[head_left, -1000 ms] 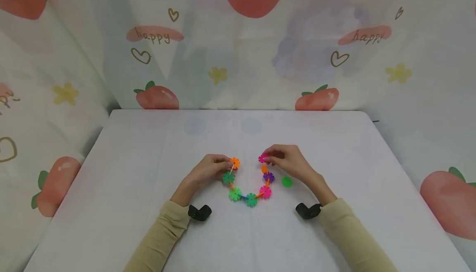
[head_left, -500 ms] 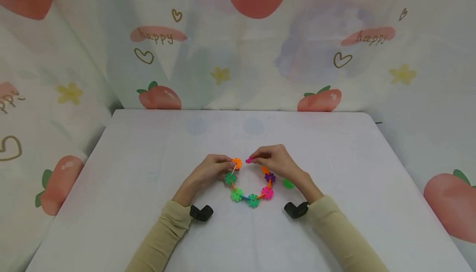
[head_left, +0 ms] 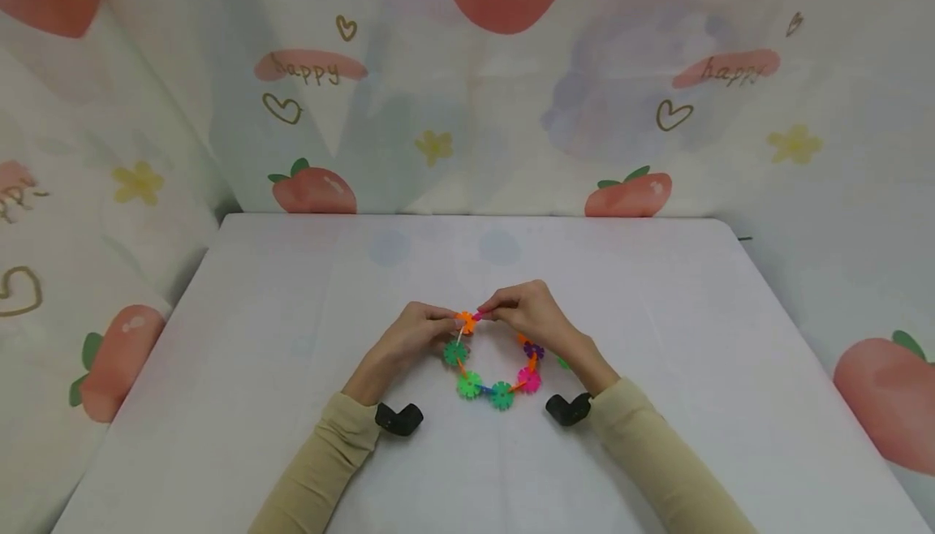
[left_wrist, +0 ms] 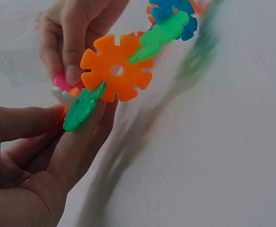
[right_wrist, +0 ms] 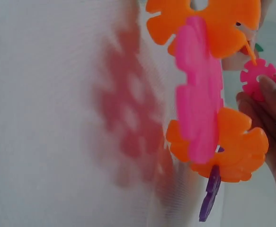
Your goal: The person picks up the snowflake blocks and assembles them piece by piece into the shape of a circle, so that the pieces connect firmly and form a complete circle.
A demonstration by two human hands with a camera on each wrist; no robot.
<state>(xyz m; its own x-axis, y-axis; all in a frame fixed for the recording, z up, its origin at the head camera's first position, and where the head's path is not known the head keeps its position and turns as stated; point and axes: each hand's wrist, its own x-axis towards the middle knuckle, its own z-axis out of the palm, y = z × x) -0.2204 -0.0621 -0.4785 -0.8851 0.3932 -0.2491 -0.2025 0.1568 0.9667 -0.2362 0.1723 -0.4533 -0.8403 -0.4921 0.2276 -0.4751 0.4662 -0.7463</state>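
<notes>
A curved chain of notched, flower-shaped plastic discs hangs between my hands. My left hand (head_left: 418, 331) pinches the orange disc (head_left: 467, 322) at the chain's left end. From there run a teal disc (head_left: 456, 352), a light green disc (head_left: 469, 385) and several others, round to a purple disc (head_left: 534, 351). My right hand (head_left: 536, 312) pinches a loose pink disc (right_wrist: 257, 75) between thumb and fingers, its edge right at the orange disc. In the left wrist view a larger-looking orange disc (left_wrist: 114, 75) and a green disc (left_wrist: 84, 108) hide part of the pinch.
A green disc (head_left: 563, 362) lies on the table, mostly hidden behind my right wrist. The white-covered table (head_left: 329, 274) ends at a patterned cloth backdrop (head_left: 497, 128). Black wrist mounts (head_left: 399, 419) jut inward from both sleeves.
My right hand has moved left with the pink disc, from above the chain's right end to the orange disc. My left hand has kept its pinch.
</notes>
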